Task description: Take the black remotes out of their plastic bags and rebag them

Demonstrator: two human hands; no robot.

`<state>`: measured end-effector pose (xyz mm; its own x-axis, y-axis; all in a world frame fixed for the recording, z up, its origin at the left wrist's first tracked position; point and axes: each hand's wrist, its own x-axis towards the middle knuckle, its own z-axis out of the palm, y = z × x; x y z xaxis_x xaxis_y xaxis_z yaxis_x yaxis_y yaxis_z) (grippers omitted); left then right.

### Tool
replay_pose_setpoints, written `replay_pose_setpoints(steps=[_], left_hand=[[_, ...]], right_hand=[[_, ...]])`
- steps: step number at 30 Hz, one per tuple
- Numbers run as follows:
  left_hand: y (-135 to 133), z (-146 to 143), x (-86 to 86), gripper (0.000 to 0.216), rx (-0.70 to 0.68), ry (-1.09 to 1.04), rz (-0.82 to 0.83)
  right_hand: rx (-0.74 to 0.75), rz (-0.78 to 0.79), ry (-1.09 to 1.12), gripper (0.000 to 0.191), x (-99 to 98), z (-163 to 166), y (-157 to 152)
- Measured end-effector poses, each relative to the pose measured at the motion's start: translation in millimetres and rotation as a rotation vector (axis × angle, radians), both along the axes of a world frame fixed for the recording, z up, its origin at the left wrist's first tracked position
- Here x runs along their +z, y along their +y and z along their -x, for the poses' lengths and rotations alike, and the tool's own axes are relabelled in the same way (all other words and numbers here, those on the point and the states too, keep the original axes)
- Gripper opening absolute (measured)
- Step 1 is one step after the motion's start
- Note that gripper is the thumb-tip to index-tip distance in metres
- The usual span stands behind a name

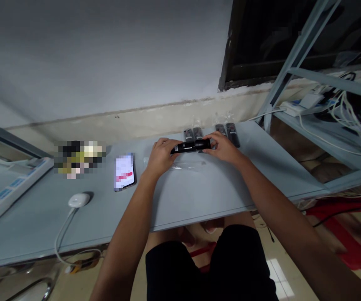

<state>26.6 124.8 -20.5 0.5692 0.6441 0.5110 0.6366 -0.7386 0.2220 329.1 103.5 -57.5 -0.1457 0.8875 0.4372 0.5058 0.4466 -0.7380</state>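
A black flashlight (186, 147) lies crosswise between my two hands, just above the grey-blue table (199, 196). My left hand (161, 156) is closed around its narrower end, which has a small pale label. At the wider end, my right hand (223, 148) grips it with thumb and fingers. Behind it, near the wall, several dark items in clear plastic sleeves (232, 133) rest on the tabletop, partly covered by my hands. A transparent plastic wrapper (180, 166) lies flat just below the flashlight.
To the left are a lit phone (124, 172), a white rounded device (79, 200) with a cable, and a pixelated object (79, 159). A power strip (17, 187) runs along the left side. Metal shelving (327, 79) with tangled cables stands right. The wall (120, 62) borders the back.
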Motion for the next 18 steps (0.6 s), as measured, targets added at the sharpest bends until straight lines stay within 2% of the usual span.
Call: replay_pose_setpoints(steps=[13,18], left_hand=[[-6.2,-1.4,6.0,0.041,0.051,0.018,0.052],[-5.2,-0.9,5.6,0.043,0.075,0.012,0.051]], right_hand=[[0.006,-0.035,0.013,0.043,2.3,2.1,-0.3],[-0.025,-0.010,0.102,0.041,5.7,5.5,-1.0]])
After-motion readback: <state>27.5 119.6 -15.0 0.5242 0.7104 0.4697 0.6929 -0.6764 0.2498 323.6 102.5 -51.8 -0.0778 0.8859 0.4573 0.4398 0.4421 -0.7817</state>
